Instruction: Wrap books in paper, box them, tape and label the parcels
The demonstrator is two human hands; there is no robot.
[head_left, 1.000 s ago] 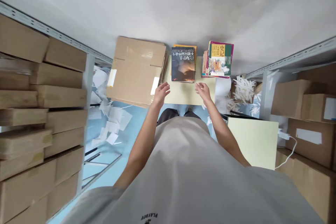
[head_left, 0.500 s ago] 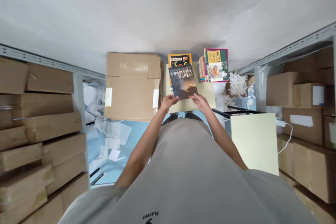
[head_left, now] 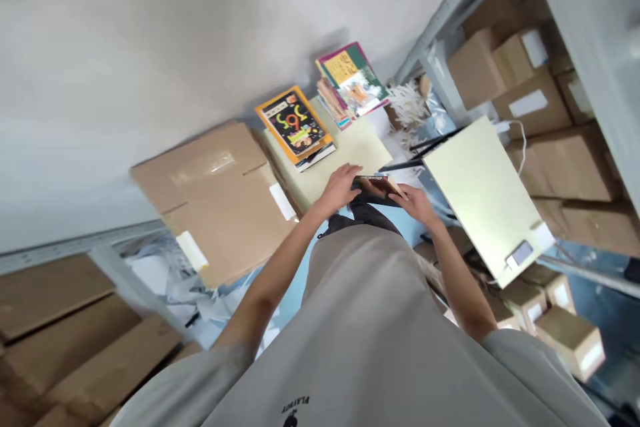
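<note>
A thin, glossy, dark book point(head_left: 375, 188) is tilting nearly edge-on just off the smooth, pale table's point(head_left: 360, 150) near edge, its cover barely showing. The left hand point(head_left: 341, 188) is gripping one end; the right hand point(head_left: 416, 203) is pinching the other, fingers narrow around it. Flat brown cardboard point(head_left: 230, 200) is hiding the table's left end. Beyond its right end, curly white paper strips point(head_left: 407, 107) are lying tangled, too blurred to separate.

Light: soft, fairly bright, source out of my sight | Shadow: smudge on the wall point(head_left: 150, 47) behind stacked books point(head_left: 357, 83); gloom inside shelving point(head_left: 585, 47) | Glare: faint on tape point(head_left: 220, 161) | Blur: left-hand boxes point(head_left: 55, 297) smeared | Edges: stretched, shelving splaying outward
</note>
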